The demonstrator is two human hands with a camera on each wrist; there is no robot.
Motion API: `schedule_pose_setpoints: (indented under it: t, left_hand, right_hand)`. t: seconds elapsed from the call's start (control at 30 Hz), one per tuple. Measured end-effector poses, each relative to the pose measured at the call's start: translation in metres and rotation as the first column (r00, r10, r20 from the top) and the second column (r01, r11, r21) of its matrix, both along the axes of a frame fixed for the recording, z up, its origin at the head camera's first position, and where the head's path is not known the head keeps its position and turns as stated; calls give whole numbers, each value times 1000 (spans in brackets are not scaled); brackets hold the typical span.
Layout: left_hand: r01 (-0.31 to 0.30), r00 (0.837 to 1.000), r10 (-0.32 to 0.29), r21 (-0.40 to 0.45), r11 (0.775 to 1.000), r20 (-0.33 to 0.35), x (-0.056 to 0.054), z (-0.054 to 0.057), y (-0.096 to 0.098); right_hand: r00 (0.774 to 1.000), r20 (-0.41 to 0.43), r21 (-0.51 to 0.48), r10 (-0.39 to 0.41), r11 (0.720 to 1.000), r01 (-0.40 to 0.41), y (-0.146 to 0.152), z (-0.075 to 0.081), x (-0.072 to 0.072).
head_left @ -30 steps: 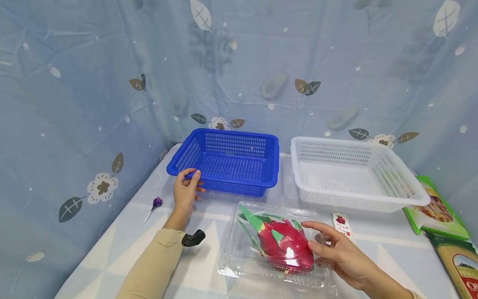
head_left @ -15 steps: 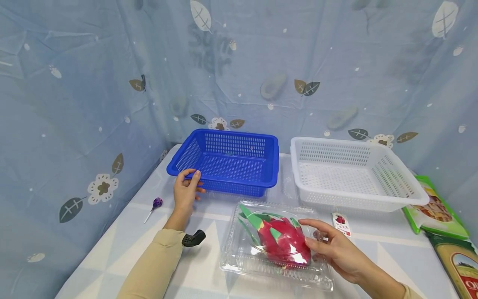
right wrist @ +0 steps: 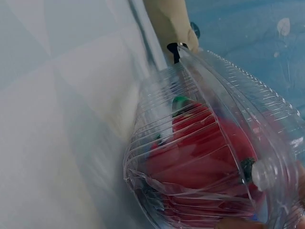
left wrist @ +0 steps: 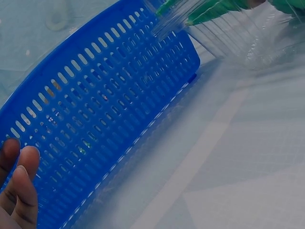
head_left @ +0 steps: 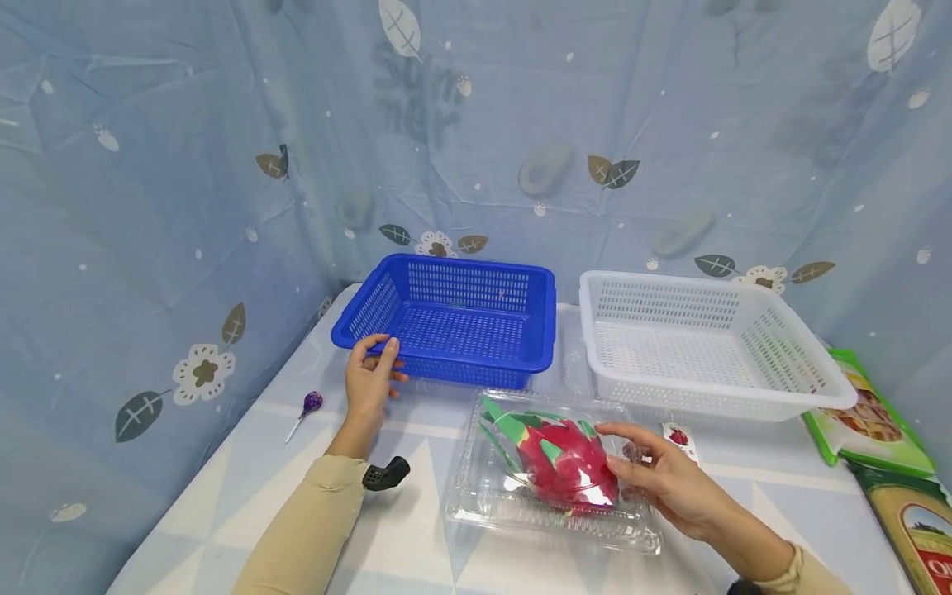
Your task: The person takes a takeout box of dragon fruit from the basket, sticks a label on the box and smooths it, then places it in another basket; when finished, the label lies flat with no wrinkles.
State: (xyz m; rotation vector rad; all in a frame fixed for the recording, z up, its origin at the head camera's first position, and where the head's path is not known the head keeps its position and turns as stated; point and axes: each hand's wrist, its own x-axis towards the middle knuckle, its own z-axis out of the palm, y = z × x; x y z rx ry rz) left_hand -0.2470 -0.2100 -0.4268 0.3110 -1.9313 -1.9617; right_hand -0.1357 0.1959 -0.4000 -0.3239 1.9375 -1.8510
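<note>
My left hand [head_left: 368, 395] grips the front left corner of a blue plastic basket [head_left: 454, 361], with thumb and index finger at the rim. In the left wrist view its fingertips [left wrist: 29, 160] show beside the basket's slotted wall. A clear plastic clamshell box [head_left: 483, 512] is in front of the basket, slightly raised over the table. Inside it sits a red dragon fruit [head_left: 568, 463] with green scales. My right hand [head_left: 680, 483] holds the box by its right side, thumb and index finger over the lid. The remaining right fingers are mostly hidden behind the plastic.
A white basket [head_left: 695, 398] stands at the back right. Before it lies a small dragon fruit label [head_left: 678, 440]. Several food bags, including a green one [head_left: 870, 413], lie at the right edge. A purple lollipop [head_left: 312, 402] is at left. A blue curtain [head_left: 521, 124] encloses the table.
The box with the dragon fruit has moved away from me, closer to the blue basket, with my right hand holding it. The left hand and both baskets stay put.
</note>
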Motion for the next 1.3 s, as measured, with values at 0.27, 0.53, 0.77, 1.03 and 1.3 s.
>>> schedule_pose_setpoints:
  t: [0.27,0.53,0.77,1.03,1.3]
  left_hand:
    - [-4,1000,4,-6,1000,-12,-1,0,0]
    - [18,1000,-18,-10,1000,12,2,1,-1]
    - [30,999,-30,-8,1000,25,3,2,-3]
    - [50,999,-50,6,999,8,5,5,-3]
    - [78,996,-77,-26,997,39,9,3,-3]
  right_hand:
    - [998,53,65,-19,998,16,2,5,-2]
    - [999,52,164,10,986,-18,8,8,-2]
    - [999,0,210,49,977,-48,19,14,-2]
    - [996,-87,341,-12,939,41,42,24,-4]
    - [982,-153,608,-112,773,183,82,14,-18]
